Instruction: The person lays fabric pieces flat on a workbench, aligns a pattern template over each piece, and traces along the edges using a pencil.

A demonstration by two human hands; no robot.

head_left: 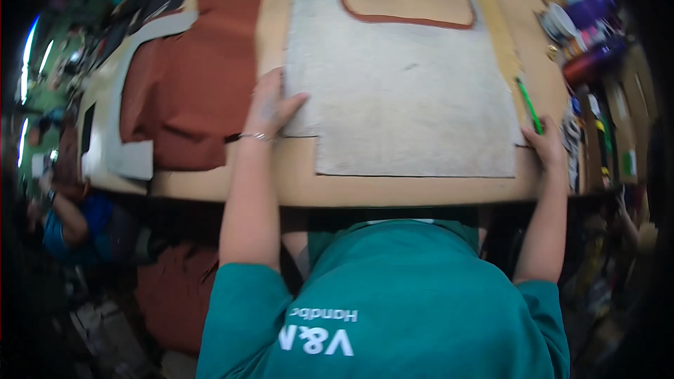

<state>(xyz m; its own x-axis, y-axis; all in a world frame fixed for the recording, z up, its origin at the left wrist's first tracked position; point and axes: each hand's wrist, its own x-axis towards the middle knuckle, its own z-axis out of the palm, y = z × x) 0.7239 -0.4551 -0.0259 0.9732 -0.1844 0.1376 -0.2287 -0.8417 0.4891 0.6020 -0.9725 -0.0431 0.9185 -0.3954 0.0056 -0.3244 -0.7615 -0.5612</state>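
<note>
A pale grey-white panel point(414, 98) lies flat on the tan work surface, with a wide notch at its far edge showing a reddish-brown border. At the panel's left edge rests my left hand point(270, 104), open, fingers stretched forward and thumb spread onto the panel. My right hand point(547, 142) is closed around a slim green pen point(529, 104), beside the panel's right edge. The pen tilts forward and left, its far end over a yellowish strip point(498, 35) along that side. Some of the right fingers are hidden. Reddish-brown leather point(203, 63) spreads left of my left hand.
A pale curved template point(133, 158) lies around the leather's left side. Bottles and cups, including a purple bottle point(590, 8) and a white cup point(558, 22), crowd the right side. Another person point(91, 221) is at the far left. More reddish-brown leather point(179, 295) hangs below the table.
</note>
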